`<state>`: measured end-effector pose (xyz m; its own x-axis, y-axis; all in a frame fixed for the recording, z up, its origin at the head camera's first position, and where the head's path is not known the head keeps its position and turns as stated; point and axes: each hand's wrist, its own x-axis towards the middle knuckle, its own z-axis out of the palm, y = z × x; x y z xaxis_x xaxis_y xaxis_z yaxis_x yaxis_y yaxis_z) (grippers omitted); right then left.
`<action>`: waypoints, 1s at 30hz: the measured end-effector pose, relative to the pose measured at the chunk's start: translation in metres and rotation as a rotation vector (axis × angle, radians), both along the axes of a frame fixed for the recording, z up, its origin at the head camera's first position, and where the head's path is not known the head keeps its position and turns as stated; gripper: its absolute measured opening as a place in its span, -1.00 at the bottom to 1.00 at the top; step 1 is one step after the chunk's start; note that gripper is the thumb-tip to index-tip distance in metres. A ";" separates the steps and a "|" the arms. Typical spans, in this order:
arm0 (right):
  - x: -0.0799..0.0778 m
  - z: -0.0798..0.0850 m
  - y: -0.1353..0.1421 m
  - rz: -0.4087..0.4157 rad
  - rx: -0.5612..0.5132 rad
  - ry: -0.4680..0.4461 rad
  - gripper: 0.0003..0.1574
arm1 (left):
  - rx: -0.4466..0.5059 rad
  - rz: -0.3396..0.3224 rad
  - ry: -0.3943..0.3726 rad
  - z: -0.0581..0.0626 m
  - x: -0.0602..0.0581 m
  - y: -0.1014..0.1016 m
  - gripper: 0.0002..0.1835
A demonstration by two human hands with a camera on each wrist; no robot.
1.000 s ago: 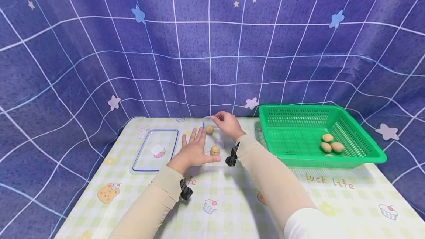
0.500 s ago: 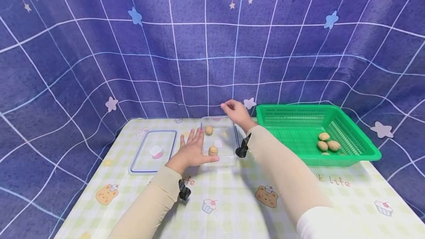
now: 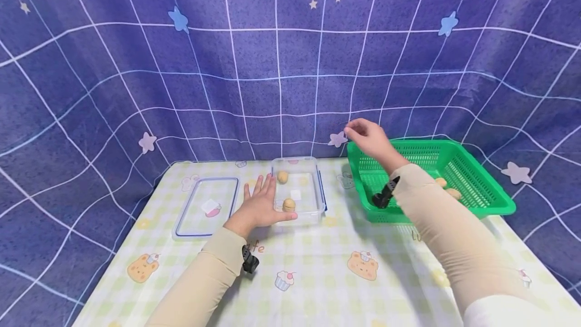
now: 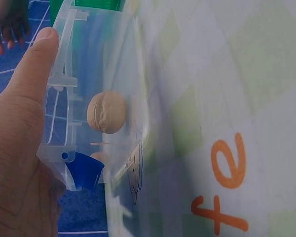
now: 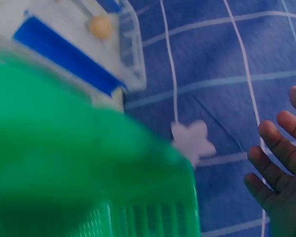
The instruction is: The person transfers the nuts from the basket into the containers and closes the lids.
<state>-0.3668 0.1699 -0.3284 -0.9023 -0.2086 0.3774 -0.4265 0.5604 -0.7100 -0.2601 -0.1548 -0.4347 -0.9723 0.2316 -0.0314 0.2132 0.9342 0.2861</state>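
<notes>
A clear plastic box [image 3: 310, 214] with a blue latch [image 4: 85, 170] stands on the table, holding two walnuts, one far [image 3: 282, 177] and one near [image 3: 288, 205]. My left hand [image 3: 258, 210] rests on the left side of this box, fingers spread and straight, thumb along its near rim. Above the back left corner of the green basket [image 3: 495, 201], my right hand [image 3: 369, 138] is raised with loosely bent fingers and nothing in them. In the right wrist view those fingers [image 5: 274, 170] are apart. Part of the basket is hidden by the right forearm.
Left of the box lies a clear lid with a blue seal [image 3: 178, 226]. Several walnuts, partly hidden by the right sleeve [image 3: 440, 221], lie in the basket. A blue grid curtain [image 3: 254, 64] hangs behind the checked tablecloth [image 3: 327, 286].
My right hand has moved from over the box to the right, up to the basket's back left corner. The left hand stays at the box, and the two walnuts inside remain in place.
</notes>
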 end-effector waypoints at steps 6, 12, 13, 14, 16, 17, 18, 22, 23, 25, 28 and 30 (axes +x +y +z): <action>0.007 0.005 0.045 -0.059 0.051 0.004 -0.50 | -0.003 0.003 -0.009 0.000 0.002 -0.001 0.43; 0.015 0.006 0.088 -0.094 0.106 0.003 -0.42 | 0.010 -0.004 0.002 0.002 0.002 -0.001 0.43; 0.017 0.006 0.094 -0.103 0.118 -0.003 -0.40 | 0.011 -0.005 0.000 0.002 0.002 -0.001 0.43; 0.018 0.006 0.101 -0.112 0.128 -0.008 -0.38 | 0.007 -0.005 -0.002 0.003 0.002 -0.001 0.43; 0.021 0.005 0.113 -0.123 0.137 -0.035 -0.32 | 0.004 -0.006 -0.005 0.004 0.002 -0.001 0.42; 0.023 0.005 0.117 -0.128 0.135 -0.049 -0.31 | 0.002 -0.006 -0.003 0.005 0.002 -0.001 0.42; 0.024 0.004 0.122 -0.128 0.136 -0.065 -0.30 | 0.002 -0.005 -0.003 0.005 0.002 -0.001 0.42; 0.027 0.000 0.141 -0.130 0.159 -0.106 -0.26 | 0.012 -0.001 0.000 0.006 0.003 -0.001 0.42; 0.028 -0.002 0.146 -0.134 0.167 -0.106 -0.27 | 0.017 -0.001 0.002 0.006 0.003 -0.002 0.41; 0.029 -0.005 0.153 -0.144 0.184 -0.093 -0.27 | 0.027 -0.006 0.002 0.006 0.004 -0.002 0.41; 0.030 -0.011 0.163 -0.150 0.196 -0.081 -0.29 | 0.030 -0.010 0.005 0.006 0.005 -0.001 0.40; 0.032 -0.014 0.169 -0.149 0.198 -0.088 -0.28 | 0.028 -0.011 0.004 0.006 0.005 -0.001 0.40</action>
<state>-0.3349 0.3384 -0.3429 -0.9562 -0.1333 0.2606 -0.2703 0.7441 -0.6110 -0.2547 -0.1561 -0.4286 -0.9699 0.2425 -0.0210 0.2242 0.9236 0.3110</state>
